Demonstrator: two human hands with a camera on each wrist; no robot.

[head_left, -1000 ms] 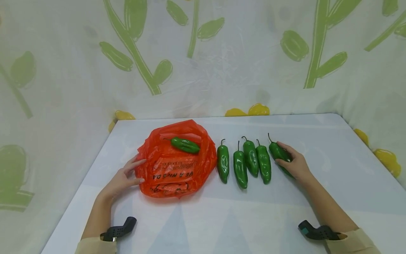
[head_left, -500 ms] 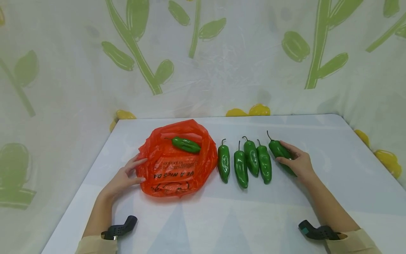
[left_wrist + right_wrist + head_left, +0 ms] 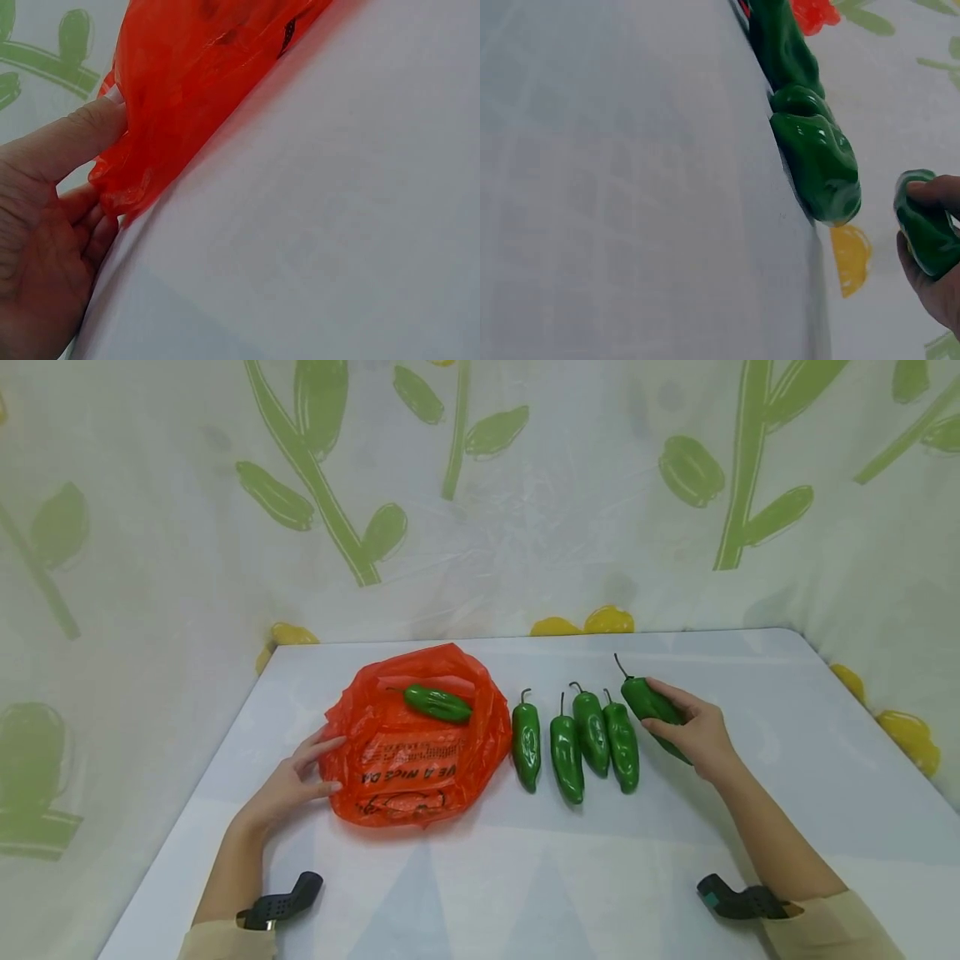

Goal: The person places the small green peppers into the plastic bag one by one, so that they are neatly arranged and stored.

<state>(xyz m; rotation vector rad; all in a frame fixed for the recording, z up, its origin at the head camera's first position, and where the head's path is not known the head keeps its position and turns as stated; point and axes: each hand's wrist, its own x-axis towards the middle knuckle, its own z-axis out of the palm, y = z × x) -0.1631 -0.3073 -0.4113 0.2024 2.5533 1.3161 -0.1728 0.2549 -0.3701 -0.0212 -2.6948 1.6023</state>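
In the head view, my right hand [image 3: 699, 735] pinches a green chili pepper [image 3: 651, 706] with thumb and fingers, raised off the table with its stem pointing away. The right wrist view shows that held pepper [image 3: 928, 229] apart from the row of others. Several green peppers [image 3: 592, 731] lie side by side on the table to its left. My left hand [image 3: 288, 781] holds the left edge of a red plastic bag [image 3: 405, 793]; in the left wrist view the thumb and fingers lie on either side of the bag's edge [image 3: 172, 112]. Inside the bag's mouth rests one pepper [image 3: 438, 702].
A white table [image 3: 480, 893] carries everything. Behind it and at its sides hangs a pale sheet [image 3: 555, 527] printed with green leaves and yellow shapes. Each wrist wears a black strap device, such as the left one [image 3: 281, 906].
My right hand has lifted the rightmost pepper off the table and shifted it slightly left and away. My left hand and the bag stay in place.
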